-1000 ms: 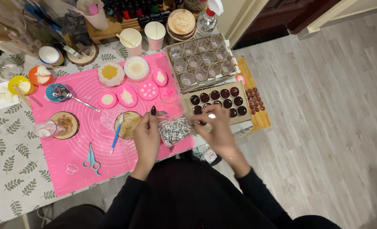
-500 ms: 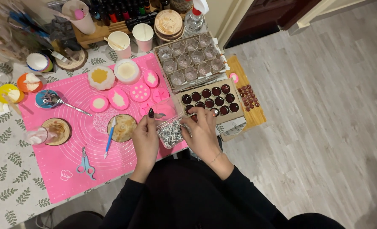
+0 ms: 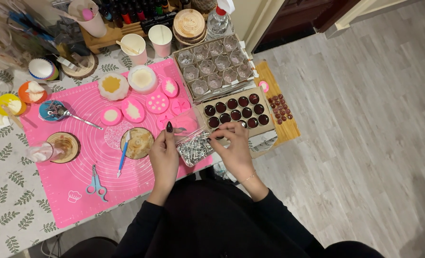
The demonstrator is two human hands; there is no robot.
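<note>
Since the earlier frames, both hands have stayed over the near right edge of the pink mat, and the right hand has drawn in closer above the foil-filled bag. Left hand [image 3: 164,154] has its grip pressed together, thumb and fingers pinching the rim of the clear bag of silvery foil pieces [image 3: 195,148], which lies at the mat's near right corner, between the two hands. Right hand [image 3: 233,144] has its fingertips drawn together just above the bag's right end; whether they pinch anything is too small to tell.

Just beyond the right hand sits a tray of dark round chocolates [image 3: 235,111], and farther off, a clear mould tray with empty cavities [image 3: 214,64]. Left of the left hand, on the pink silicone mat [image 3: 74,174], stands a round wooden dish [image 3: 138,143] with a blue-handled tool [image 3: 123,155] leaning on it. Small blue scissors [image 3: 96,184] lie nearer on the mat. Pink silicone moulds [image 3: 156,102] lie farther back. The surface [image 3: 2,200] wears a leaf-printed cloth.
</note>
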